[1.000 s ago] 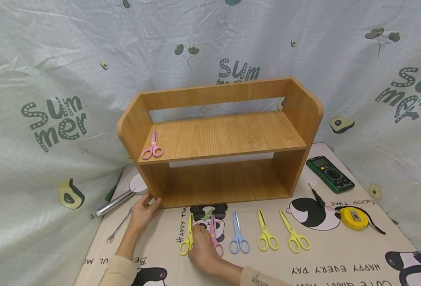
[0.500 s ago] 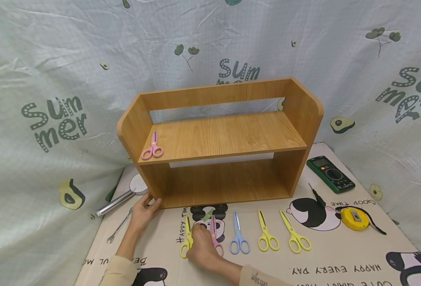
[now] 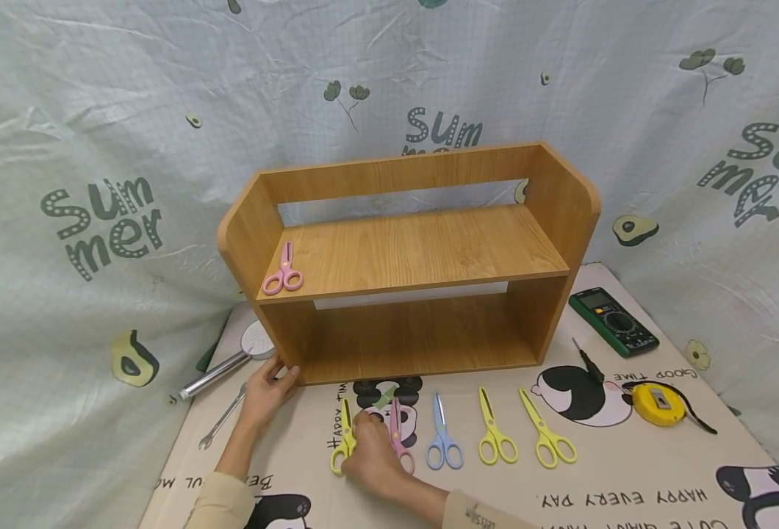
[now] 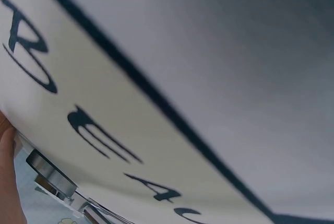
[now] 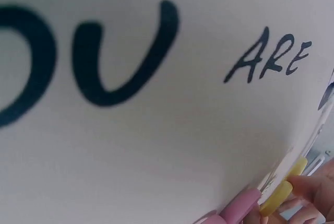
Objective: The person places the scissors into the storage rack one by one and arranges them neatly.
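Note:
A two-tier wooden desk shelf (image 3: 416,286) stands at the back of the table. At its lower left corner my left hand (image 3: 264,397) holds the side panel, thumb at the front edge. My right hand (image 3: 375,454) grips yellow scissors (image 3: 345,433) by the handles; it covers part of them and partly overlaps pink scissors (image 3: 396,426) on its right. In the right wrist view, fingers touch the yellow handle (image 5: 276,199), with a pink handle (image 5: 242,205) beside it. Another pair of pink scissors (image 3: 285,270) lies on the upper tier, at the left end.
Blue scissors (image 3: 442,437) and two yellow pairs, one nearer (image 3: 494,433) and one farther right (image 3: 544,433), continue the row. On the right are a multimeter (image 3: 614,323), a screwdriver (image 3: 588,364) and a tape measure (image 3: 657,404). A shower head (image 3: 231,367) and a wrench (image 3: 220,419) lie left.
The yellow scissors at my right hand have turned slightly, their tip shifting left. My right hand has barely moved; my left hand stays at the shelf corner.

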Demonstrator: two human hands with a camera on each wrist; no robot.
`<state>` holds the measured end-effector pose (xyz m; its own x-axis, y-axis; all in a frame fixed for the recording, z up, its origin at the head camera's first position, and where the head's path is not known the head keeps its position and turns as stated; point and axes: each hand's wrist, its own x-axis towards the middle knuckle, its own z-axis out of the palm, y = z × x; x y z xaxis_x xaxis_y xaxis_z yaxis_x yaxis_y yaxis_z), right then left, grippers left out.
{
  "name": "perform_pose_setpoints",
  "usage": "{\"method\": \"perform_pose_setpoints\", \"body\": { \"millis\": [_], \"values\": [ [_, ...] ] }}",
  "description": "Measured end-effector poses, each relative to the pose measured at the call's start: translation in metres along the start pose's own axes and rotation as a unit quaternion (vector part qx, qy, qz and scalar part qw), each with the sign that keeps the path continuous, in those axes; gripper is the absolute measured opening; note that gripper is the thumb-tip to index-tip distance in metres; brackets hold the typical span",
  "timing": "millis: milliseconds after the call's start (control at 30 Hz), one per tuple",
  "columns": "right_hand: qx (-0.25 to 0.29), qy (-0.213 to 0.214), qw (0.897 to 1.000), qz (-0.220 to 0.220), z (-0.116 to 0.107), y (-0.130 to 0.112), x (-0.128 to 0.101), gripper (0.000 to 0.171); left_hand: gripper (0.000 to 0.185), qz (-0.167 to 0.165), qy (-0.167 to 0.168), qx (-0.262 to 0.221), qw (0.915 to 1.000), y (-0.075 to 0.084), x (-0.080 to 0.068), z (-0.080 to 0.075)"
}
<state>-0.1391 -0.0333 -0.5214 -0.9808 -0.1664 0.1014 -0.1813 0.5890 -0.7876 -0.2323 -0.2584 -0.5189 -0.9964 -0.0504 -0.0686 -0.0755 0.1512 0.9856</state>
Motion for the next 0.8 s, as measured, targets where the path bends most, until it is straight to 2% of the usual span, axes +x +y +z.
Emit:
{"method": "perform_pose_setpoints", "body": {
  "millis": [167,333,600,800],
  "values": [
    [0.019,0.015,1.000,-0.004,-0.004,-0.001,0.001,0.050,0.068,-0.001,0.002,-0.002,1.0000,0.000,0.001,0.001],
    [0.045,0.016,0.999,0.004,-0.012,-0.006,0.001,0.055,0.068,-0.002,0.003,0.001,1.0000,0.001,0.001,0.002],
    [0.082,-0.018,0.995,0.060,-0.032,-0.024,-0.005,0.063,0.068,-0.005,0.006,0.004,1.0000,0.002,0.000,0.001],
    [0.099,-0.037,0.993,0.059,-0.054,-0.036,-0.012,0.062,0.068,-0.007,0.006,0.007,0.9999,0.002,0.000,0.001]
  ]
}}
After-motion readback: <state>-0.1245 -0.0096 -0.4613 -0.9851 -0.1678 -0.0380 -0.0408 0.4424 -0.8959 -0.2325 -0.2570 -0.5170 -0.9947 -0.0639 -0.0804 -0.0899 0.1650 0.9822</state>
